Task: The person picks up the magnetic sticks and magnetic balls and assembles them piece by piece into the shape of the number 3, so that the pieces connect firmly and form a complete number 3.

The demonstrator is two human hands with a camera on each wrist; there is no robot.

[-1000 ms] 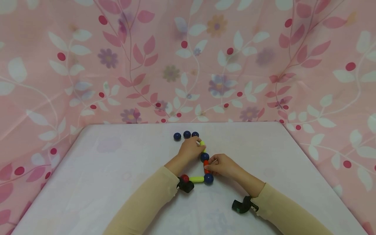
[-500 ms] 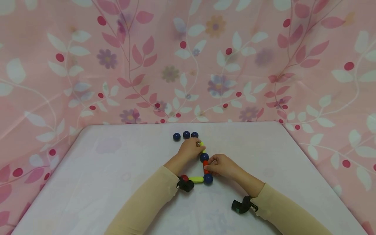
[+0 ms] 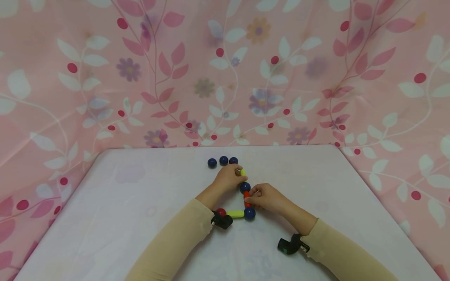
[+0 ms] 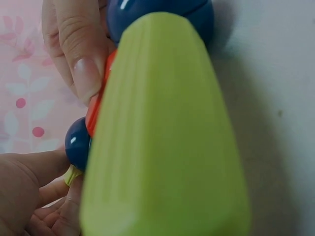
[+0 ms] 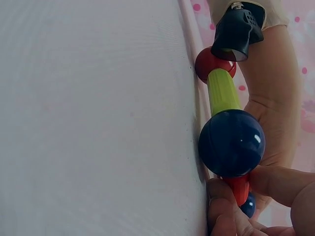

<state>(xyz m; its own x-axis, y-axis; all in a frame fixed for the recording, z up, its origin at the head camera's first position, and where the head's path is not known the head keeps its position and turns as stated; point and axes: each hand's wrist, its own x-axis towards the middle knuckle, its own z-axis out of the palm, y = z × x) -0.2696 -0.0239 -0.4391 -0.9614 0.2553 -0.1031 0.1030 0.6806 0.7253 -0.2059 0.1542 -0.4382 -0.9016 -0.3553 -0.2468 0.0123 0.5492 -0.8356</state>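
My left hand (image 3: 227, 177) pinches a yellow-green rod (image 3: 243, 172) at the far end of a chain of balls and rods. Between that rod and a red-orange rod (image 3: 246, 199) sits a blue ball (image 3: 245, 187). The thumb and fingers of my right hand (image 3: 268, 197) grip the red-orange rod. At its near end is a second blue ball (image 3: 250, 213), joined to another yellow-green rod (image 3: 236, 214) that runs left to a red ball (image 5: 214, 65). In the head view the left wrist camera partly covers the red ball. The left wrist view shows the near yellow-green rod large in front.
Beyond the left hand lie several loose balls: a blue ball (image 3: 212, 163) at the left, a blue ball (image 3: 224, 160) in the middle and a blue ball (image 3: 233, 160) partly behind the fingers. A white-covered table (image 3: 105, 203) meets a pink floral cloth (image 3: 168, 78) behind.
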